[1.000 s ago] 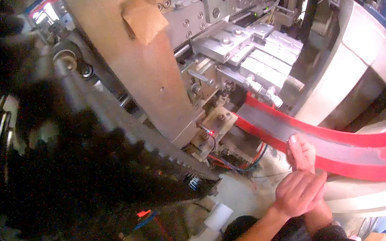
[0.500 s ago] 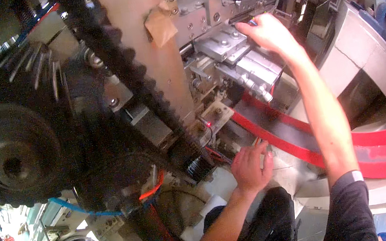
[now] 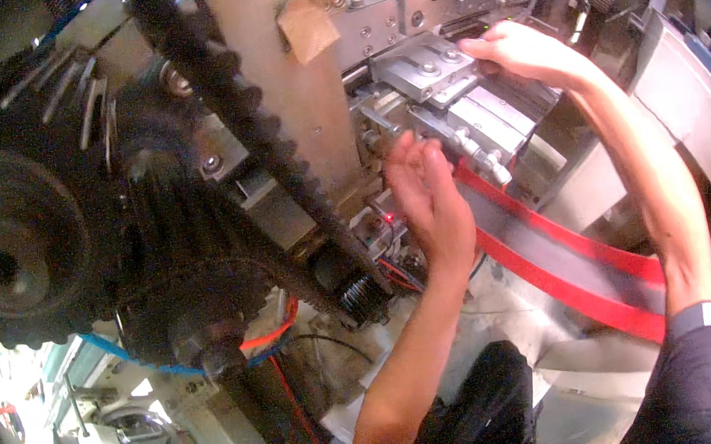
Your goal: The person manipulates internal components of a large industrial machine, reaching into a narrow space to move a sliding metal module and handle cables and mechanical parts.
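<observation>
My right hand [image 3: 523,52] reaches to the right edge of a bolted metal block [image 3: 424,65]. Its thumb points at the block and its fingers curl in; whatever they hold is hidden. Below that block sits a silver slide unit [image 3: 483,125] with a round metal fitting [image 3: 481,153] on its near side. My left hand [image 3: 431,201] is raised just left of this fitting, palm turned inward. Its fingers stretch upward with nothing visible in them, and I cannot tell whether the tips touch the metal parts behind.
A curved guide with red edges [image 3: 558,284] sweeps right from beneath the slide unit. At left stand a large dark toothed wheel [image 3: 14,245] and a black toothed belt [image 3: 238,111]. A small red light [image 3: 389,217] glows beside wires. Brown tape [image 3: 308,27] sticks to the upright plate.
My left hand has risen from below the guide to beside the slide unit. My right hand remains at the block's right edge, its forearm farther right. The whole view has shifted slightly.
</observation>
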The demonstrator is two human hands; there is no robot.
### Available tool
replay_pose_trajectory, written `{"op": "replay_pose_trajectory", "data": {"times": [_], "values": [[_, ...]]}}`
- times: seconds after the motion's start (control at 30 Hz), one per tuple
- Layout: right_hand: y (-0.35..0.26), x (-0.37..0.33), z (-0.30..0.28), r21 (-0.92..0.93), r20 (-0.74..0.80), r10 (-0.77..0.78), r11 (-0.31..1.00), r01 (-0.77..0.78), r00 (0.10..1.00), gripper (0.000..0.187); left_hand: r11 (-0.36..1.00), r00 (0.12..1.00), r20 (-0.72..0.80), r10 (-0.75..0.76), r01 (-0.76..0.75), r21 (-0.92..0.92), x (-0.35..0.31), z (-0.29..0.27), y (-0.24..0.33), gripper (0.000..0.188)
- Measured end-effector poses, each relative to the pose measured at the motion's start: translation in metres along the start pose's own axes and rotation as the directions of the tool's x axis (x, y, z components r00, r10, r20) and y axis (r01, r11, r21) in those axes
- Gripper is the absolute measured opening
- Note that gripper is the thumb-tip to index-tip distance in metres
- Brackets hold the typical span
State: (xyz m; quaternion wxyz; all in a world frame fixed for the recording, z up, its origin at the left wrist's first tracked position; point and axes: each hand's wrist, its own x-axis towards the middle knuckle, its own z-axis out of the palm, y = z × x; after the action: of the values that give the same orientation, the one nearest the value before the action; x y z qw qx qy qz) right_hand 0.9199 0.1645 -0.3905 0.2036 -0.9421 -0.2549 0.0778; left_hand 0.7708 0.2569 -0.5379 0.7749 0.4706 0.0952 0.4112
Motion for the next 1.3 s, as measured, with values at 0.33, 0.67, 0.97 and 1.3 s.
{"op": "replay_pose_trajectory", "data": {"times": [0.33,0.67,0.97,1.3], "values": [[0.0,0.005,0.045,0.628,-0.029,0.097,0.776,-0.057,0.995,0.036,0.898,0.977,0.126,0.172,-0.208,0.387,0.023,0.021,0.004,0.076],[-0.003,-0.016,0.043,0.515,-0.1,0.123,0.856,-0.054,0.987,0.045,0.977,0.968,0.232,0.093,-0.133,0.165,0.025,0.019,-0.004,0.079],[0.029,0.011,0.048,0.509,-0.173,0.036,0.859,0.058,0.984,0.051,0.907,0.958,0.222,0.179,-0.248,0.34,0.027,0.03,0.004,0.074],[0.002,-0.018,0.054,0.774,0.023,0.175,0.62,-0.128,0.984,0.036,0.935,0.97,0.218,0.108,-0.173,0.309,0.025,0.019,0.001,0.069]]}}
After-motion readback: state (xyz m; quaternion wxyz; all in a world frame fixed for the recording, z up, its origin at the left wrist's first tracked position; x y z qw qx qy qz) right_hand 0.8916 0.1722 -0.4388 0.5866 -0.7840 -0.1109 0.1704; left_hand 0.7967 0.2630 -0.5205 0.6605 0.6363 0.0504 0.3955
